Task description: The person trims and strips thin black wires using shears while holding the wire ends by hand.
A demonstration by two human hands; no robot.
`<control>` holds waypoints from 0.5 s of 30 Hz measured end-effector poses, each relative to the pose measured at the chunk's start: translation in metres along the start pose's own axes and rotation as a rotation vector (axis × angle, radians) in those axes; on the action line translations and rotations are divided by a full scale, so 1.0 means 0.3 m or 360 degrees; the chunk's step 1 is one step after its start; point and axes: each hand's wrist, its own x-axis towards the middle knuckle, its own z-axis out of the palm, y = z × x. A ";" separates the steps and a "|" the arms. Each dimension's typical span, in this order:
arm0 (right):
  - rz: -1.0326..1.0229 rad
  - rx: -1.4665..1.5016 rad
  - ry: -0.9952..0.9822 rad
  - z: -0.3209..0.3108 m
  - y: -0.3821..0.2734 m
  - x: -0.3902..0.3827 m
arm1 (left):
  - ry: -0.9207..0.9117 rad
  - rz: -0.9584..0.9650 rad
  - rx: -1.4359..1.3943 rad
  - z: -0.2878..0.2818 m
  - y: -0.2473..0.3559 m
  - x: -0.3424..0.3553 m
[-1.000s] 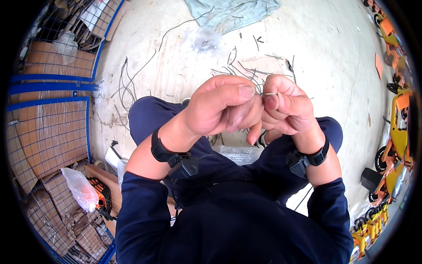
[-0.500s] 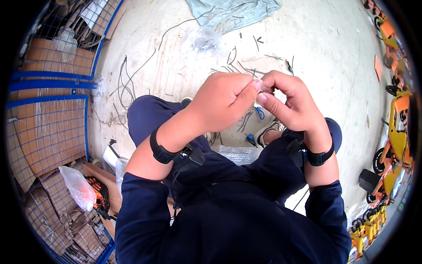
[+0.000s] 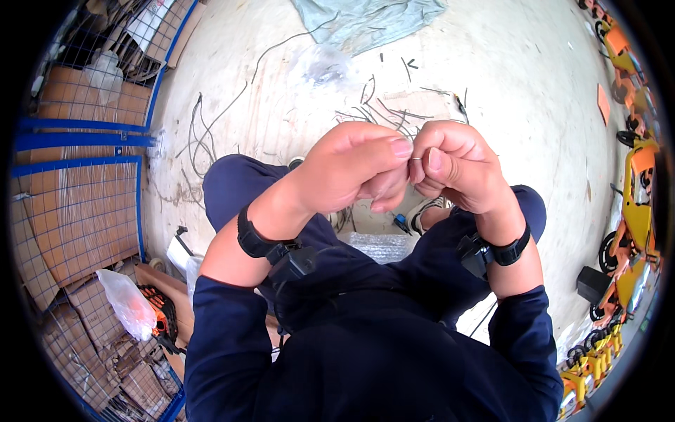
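Observation:
My left hand (image 3: 351, 165) and my right hand (image 3: 460, 165) meet above the floor between my bent knees, fingertips nearly touching. A short, thin, pale length that looks like wire (image 3: 415, 159) shows between them, and the rest of it is covered by the fingers. The left thumb presses on the curled forefinger. On the right, the thumb is pressed to the bent fingers. Below the hands, a small blue and black object (image 3: 401, 222) lies beside my right shoe (image 3: 427, 211); its kind cannot be made out.
Dark wire offcuts (image 3: 380, 112) lie scattered ahead, with a long looped cable (image 3: 204, 133) to the left. Farther off are clear plastic (image 3: 323, 67) and a pale blue sheet (image 3: 373, 24). Blue mesh cages (image 3: 77, 211) holding cardboard stand left; yellow and orange wheeled machines (image 3: 636, 190) line the right.
Both hands have turned and lowered slightly, the left fingers now curling beneath its thumb. A thin length has come into view between the hands. The blue loop below them is now hidden.

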 end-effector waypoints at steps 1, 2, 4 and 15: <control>0.0000 0.0183 -0.0067 -0.002 0.009 0.003 | -0.0089 0.0092 -0.0063 -0.001 -0.005 0.002; -0.0024 0.0273 -0.0106 0.000 0.016 0.007 | -0.0178 0.0183 -0.0127 -0.007 -0.014 0.004; -0.0069 0.0458 -0.0191 0.003 0.030 0.018 | -0.0280 0.0293 -0.0206 -0.014 -0.026 0.008; -0.0221 0.0414 -0.0099 -0.030 0.029 0.029 | 0.0439 0.0749 0.1138 -0.042 -0.016 0.036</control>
